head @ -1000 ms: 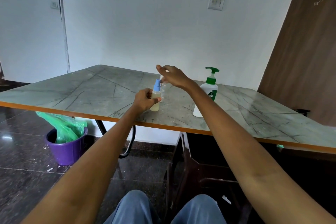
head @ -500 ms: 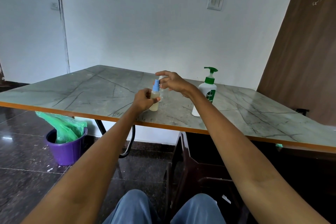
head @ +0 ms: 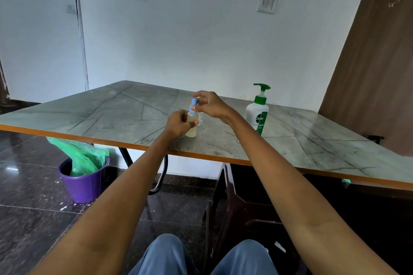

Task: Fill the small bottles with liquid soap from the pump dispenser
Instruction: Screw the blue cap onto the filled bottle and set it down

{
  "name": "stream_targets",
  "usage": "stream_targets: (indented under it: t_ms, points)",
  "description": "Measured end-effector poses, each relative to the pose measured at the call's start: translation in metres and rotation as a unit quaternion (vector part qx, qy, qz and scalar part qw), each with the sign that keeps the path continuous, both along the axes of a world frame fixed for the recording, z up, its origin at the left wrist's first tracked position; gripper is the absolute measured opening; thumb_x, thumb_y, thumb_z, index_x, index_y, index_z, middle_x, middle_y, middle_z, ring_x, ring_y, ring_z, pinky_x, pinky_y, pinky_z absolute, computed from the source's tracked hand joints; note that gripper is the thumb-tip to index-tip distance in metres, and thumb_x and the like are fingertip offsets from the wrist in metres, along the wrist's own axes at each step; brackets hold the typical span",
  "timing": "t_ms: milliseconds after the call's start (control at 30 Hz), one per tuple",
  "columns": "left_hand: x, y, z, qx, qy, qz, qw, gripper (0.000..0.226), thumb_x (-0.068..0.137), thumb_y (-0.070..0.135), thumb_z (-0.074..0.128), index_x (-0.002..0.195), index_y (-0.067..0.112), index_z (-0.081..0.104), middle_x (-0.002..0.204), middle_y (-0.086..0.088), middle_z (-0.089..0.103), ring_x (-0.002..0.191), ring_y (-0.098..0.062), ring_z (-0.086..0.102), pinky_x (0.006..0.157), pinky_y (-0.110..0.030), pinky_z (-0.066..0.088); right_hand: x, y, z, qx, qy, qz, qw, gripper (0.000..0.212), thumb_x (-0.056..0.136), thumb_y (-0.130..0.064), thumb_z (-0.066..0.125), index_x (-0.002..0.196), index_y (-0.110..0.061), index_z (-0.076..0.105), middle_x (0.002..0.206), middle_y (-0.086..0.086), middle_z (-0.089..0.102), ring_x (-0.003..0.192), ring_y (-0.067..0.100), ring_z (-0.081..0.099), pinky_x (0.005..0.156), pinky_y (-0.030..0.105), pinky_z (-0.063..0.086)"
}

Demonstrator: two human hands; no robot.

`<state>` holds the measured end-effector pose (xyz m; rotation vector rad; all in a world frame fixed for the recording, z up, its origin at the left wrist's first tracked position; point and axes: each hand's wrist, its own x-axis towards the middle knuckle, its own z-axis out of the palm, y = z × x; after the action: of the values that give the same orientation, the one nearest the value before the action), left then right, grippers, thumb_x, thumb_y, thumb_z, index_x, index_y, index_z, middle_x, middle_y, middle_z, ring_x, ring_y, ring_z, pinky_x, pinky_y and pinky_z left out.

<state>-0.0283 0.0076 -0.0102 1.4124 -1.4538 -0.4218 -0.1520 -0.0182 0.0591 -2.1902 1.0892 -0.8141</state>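
A small, translucent plastic bottle [head: 192, 126] of pale yellowish liquid is held upright near the tabletop's [head: 111, 114] front edge, its long axis vertical, gripped round the body by the left hand [head: 180, 124]. Its blue cylindrical spray top [head: 193, 105] is pinched by the right hand [head: 210, 105]. A white pump dispenser [head: 257, 114] with a green nozzle is seen standing to the right.

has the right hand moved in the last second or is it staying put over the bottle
Yes. The right hand has come down toward the small bottle's blue cap, judged against the pump dispenser, which stands unmoved.
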Motion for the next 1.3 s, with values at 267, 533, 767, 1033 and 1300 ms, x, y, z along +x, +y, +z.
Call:
stream_targets:
  t_ms: [267, 533, 767, 1033, 1300]
  points:
    - [-0.001, -0.001, 0.001, 0.002, -0.017, 0.004, 1.0, 0.038, 0.083, 0.021, 0.066, 0.111, -0.003, 0.055, 0.092, -0.01, 0.053, 0.085, -0.021, 0.05, 0.062, -0.017, 0.037, 0.002, -0.001, -0.014, 0.007, -0.072, -0.006, 0.997, 0.042, 0.087, 0.001, 0.062, 0.128, 0.007, 0.053, 0.129, 0.02, 0.059, 0.118, 0.029, 0.059, 0.098, 0.03, 0.046]
    - [-0.004, -0.003, -0.001, 0.005, -0.03, 0.027, 0.999, 0.039, 0.084, 0.024, 0.065, 0.11, -0.002, 0.052, 0.092, -0.009, 0.051, 0.085, -0.021, 0.047, 0.061, -0.017, 0.035, 0.009, -0.005, -0.027, -0.042, -0.085, -0.058, 0.994, 0.037, 0.086, -0.007, 0.067, 0.122, 0.001, 0.062, 0.121, 0.017, 0.065, 0.11, 0.028, 0.063, 0.102, 0.041, 0.047]
    - [0.01, 0.004, 0.003, 0.018, -0.012, -0.01, 1.0, 0.041, 0.084, 0.019, 0.065, 0.118, 0.0, 0.05, 0.104, -0.011, 0.055, 0.094, -0.021, 0.051, 0.081, -0.03, 0.044, 0.019, -0.004, -0.01, -0.036, -0.03, -0.011, 0.999, 0.043, 0.087, -0.007, 0.066, 0.127, 0.003, 0.056, 0.124, 0.018, 0.062, 0.112, 0.028, 0.061, 0.093, 0.026, 0.045]
    - [0.066, -0.009, 0.02, 0.002, -0.01, 0.117, 0.993, 0.042, 0.079, 0.009, 0.069, 0.115, -0.006, 0.053, 0.116, -0.023, 0.059, 0.097, -0.03, 0.055, 0.08, -0.034, 0.041, 0.064, -0.025, 0.011, -0.032, -0.074, 0.018, 0.997, 0.034, 0.092, -0.008, 0.059, 0.126, -0.004, 0.059, 0.123, 0.018, 0.062, 0.116, 0.026, 0.058, 0.095, 0.028, 0.044]
    - [0.091, -0.038, 0.012, 0.028, 0.021, 0.146, 0.989, 0.043, 0.08, 0.007, 0.068, 0.118, -0.004, 0.052, 0.119, -0.023, 0.059, 0.109, -0.035, 0.055, 0.088, -0.038, 0.043, 0.068, -0.044, 0.013, -0.099, -0.119, -0.015, 0.988, 0.038, 0.093, -0.002, 0.053, 0.13, -0.009, 0.054, 0.115, 0.016, 0.066, 0.107, 0.027, 0.062, 0.084, 0.02, 0.045]
